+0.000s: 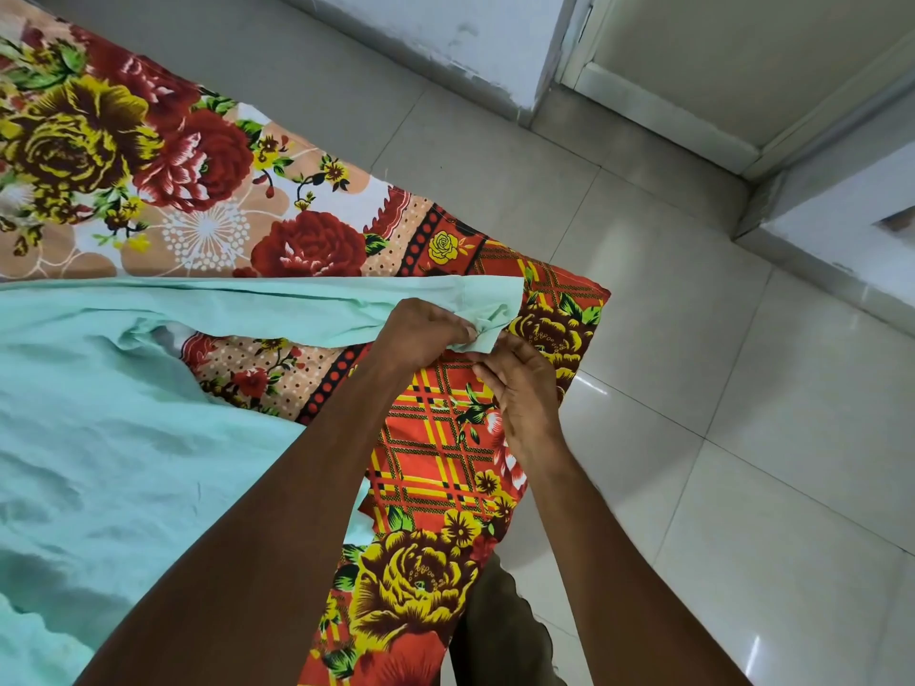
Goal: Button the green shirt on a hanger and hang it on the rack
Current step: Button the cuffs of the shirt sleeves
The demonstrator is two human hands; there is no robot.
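The green shirt point(114, 438) lies spread flat on the floral bedsheet point(148, 156), its sleeve cuff point(487, 321) reaching the bed's corner above the tiled floor point(693, 388). The left hand point(421, 334) and right hand point(520, 388) both pinch that cuff between curled fingertips. The risk, as I judge it, is that the small fold slips from so shallow a pinch, or that a tug drags the sleeve off the edge.

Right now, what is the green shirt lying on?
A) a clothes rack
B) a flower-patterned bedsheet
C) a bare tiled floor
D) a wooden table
B: the green shirt is spread over the flower-patterned bedsheet, while the left hand and right hand pinch its cuff at the sheet's edge.
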